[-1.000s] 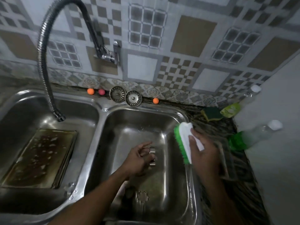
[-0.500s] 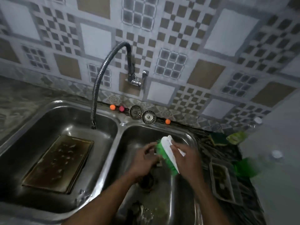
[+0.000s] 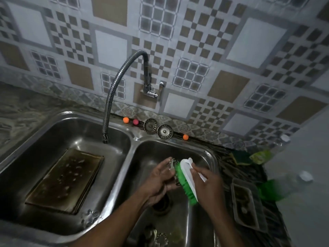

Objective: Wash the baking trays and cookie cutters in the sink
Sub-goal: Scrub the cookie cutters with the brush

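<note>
Over the right basin (image 3: 201, 154) of a steel double sink, my left hand (image 3: 158, 182) grips a small metal cookie cutter (image 3: 171, 162), mostly hidden by my fingers. My right hand (image 3: 208, 184) holds a white scrub brush with green bristles (image 3: 187, 179); its bristles press against the cutter. A dark, stained baking tray (image 3: 65, 179) lies flat in the left basin (image 3: 35, 139), with water drops on it. More metal cookie cutters (image 3: 156, 236) lie at the bottom front of the right basin. A smaller tray (image 3: 247, 204) sits on the counter to the right.
A flexible tap hose (image 3: 110, 97) arcs from the wall over the left basin. Two drain strainers (image 3: 158, 128) and small orange and pink balls (image 3: 126, 119) line the back ledge. Green soap bottles (image 3: 277, 188) and a sponge (image 3: 238, 157) stand on the right counter.
The view has tilted up and back. My right hand brought the brush left and down from the basin's right rim onto the cutter in my left hand.
</note>
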A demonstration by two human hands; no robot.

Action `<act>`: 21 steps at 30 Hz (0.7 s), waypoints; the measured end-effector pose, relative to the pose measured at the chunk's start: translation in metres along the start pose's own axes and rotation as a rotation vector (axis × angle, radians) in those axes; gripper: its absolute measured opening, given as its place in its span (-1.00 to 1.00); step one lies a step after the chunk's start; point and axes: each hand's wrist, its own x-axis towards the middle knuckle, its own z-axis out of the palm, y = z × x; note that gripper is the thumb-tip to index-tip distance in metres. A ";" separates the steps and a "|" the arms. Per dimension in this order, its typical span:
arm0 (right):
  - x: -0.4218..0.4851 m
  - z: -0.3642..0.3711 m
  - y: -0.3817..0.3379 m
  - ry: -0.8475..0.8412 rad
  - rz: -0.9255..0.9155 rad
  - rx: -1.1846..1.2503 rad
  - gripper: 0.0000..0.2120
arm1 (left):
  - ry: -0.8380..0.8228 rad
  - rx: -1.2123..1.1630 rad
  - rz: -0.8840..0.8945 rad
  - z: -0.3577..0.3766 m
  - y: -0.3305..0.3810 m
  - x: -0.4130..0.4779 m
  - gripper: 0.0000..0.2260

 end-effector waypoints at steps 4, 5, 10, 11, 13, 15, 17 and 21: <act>0.009 0.007 -0.001 0.069 -0.092 -0.174 -0.77 | -0.052 0.073 -0.020 0.005 -0.002 -0.004 -0.54; 0.010 0.009 0.000 0.078 -0.123 -0.194 -0.77 | -0.057 0.096 -0.025 0.005 -0.001 -0.003 -0.55; 0.005 -0.003 0.000 -0.061 -0.228 -0.164 -0.77 | -0.032 0.156 -0.071 -0.007 0.010 -0.001 -0.57; 0.005 -0.005 0.000 -0.060 -0.246 -0.236 -0.77 | -0.064 0.206 -0.078 -0.008 0.010 -0.002 -0.56; 0.007 -0.004 -0.002 -0.004 -0.255 -0.416 -0.76 | -0.106 0.260 -0.084 -0.005 0.008 -0.004 -0.56; 0.009 0.001 -0.004 0.091 -0.233 -0.466 -0.76 | -0.094 0.220 -0.076 0.000 0.007 -0.004 -0.57; 0.009 0.004 -0.005 0.166 -0.212 -0.382 -0.77 | -0.066 0.166 -0.043 0.005 0.008 -0.003 -0.54; -0.003 0.005 0.002 0.113 -0.251 -0.236 -0.77 | -0.015 0.075 0.025 0.006 0.012 0.001 -0.54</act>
